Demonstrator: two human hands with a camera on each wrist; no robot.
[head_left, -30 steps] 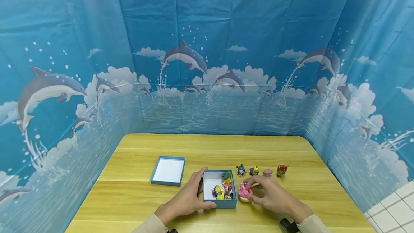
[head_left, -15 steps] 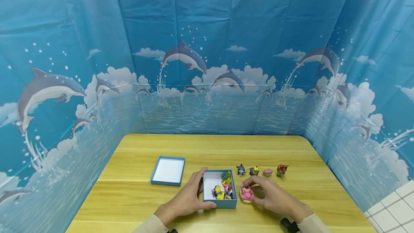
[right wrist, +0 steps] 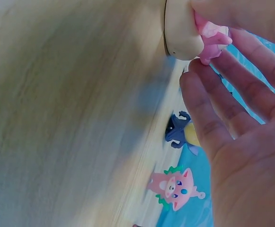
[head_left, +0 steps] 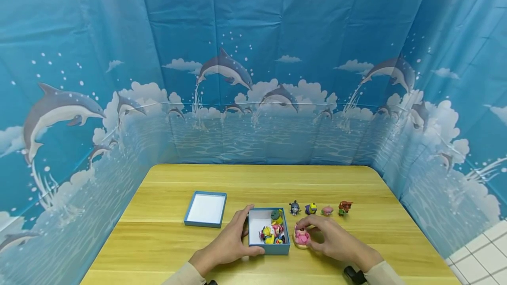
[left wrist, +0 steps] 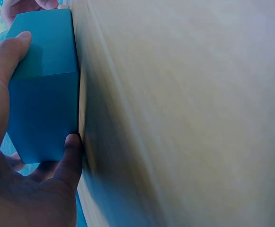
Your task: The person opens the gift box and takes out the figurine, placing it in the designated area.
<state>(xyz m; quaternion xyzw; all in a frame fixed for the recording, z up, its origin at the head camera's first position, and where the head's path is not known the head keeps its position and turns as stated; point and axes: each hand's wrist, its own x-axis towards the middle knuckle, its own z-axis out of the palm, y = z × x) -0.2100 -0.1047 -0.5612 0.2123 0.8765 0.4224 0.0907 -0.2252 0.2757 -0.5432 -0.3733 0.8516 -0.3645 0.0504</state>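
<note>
Your left hand (head_left: 229,245) clamps the blue box (head_left: 269,232) by its left wall, thumb and fingers curled round it. Just right of the box, your right hand (head_left: 334,241) pinches the pink figure (head_left: 302,235), which stands on the table (head_left: 166,241).

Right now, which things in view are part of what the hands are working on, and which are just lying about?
In hand:
- blue box, gripped by the left hand
- pink figure on its cream base, held by the right hand
- small toys in the box

Lying about:
- box lid
- four figures in a row
- wooden table
</note>
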